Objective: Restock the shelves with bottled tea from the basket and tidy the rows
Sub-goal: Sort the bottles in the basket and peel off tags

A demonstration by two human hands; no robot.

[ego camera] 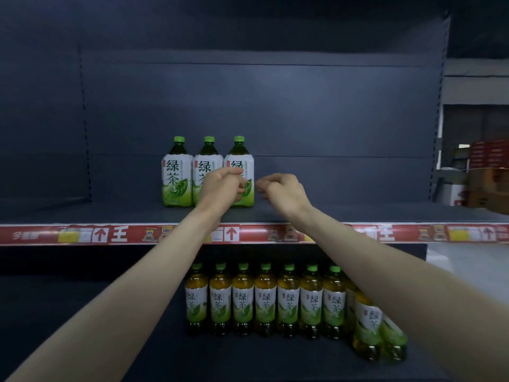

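Note:
Three green tea bottles with green caps and white-green labels stand side by side on the upper shelf [358, 213]: left [176, 177], middle [205, 164], right [239, 155]. My left hand [223, 186] is in front of the middle and right bottles, with thumb and curled fingers on the right bottle's label. My right hand [281, 188] hovers just right of that bottle, fingers loosely curled and holding nothing, with a small gap to it. Both hands partly hide the bottle labels. No basket is in view.
On the lower shelf stands a row of several tea bottles [265, 299], with two more [369, 329] set forward at its right end under my right forearm. A red price strip [110, 235] runs along the upper shelf's edge. Stacked boxes [487, 172] sit far right.

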